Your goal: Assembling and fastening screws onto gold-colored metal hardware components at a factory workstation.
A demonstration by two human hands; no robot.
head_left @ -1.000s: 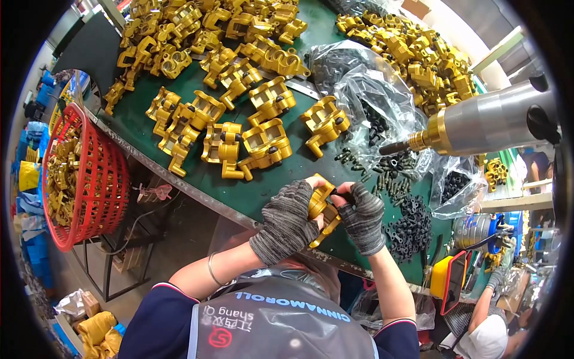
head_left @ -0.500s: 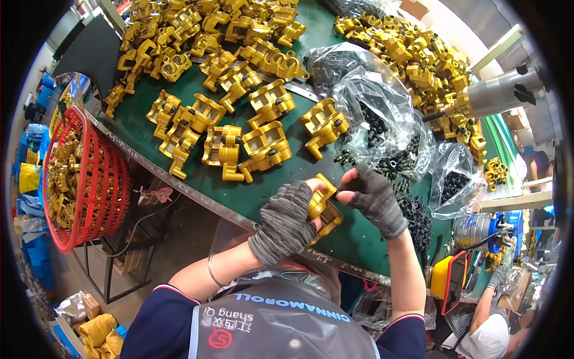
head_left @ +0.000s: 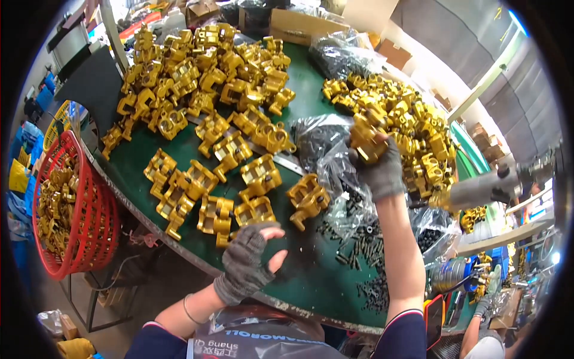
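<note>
My right hand (head_left: 384, 173), in a grey fingerless glove, stretches out over the right side of the green table (head_left: 299, 266). Its fingers are closed round a gold brake caliper casting (head_left: 366, 137) beside the far right pile of gold castings (head_left: 427, 170). My left hand (head_left: 248, 263), gloved alike, is open with thumb and fingers apart and holds nothing. It hovers by the table's near edge, partly covering the closest of several caliper castings (head_left: 260, 175) set out there. Clear plastic bags of black parts (head_left: 326, 143) lie left of my right forearm, with loose dark pins (head_left: 363, 248) spilling nearer me.
A large heap of gold castings (head_left: 179, 78) covers the far left of the table. Off the left edge stands a red basket (head_left: 98, 233) of gold parts. A metal power tool (head_left: 487, 188) juts in from the right. A co-worker's gloved hand (head_left: 482, 308) shows at lower right.
Both hands were together on a gold casting near the front edge. The right hand now has a casting far out at the right pile; the left has opened and moved left. The view has tilted upward.
</note>
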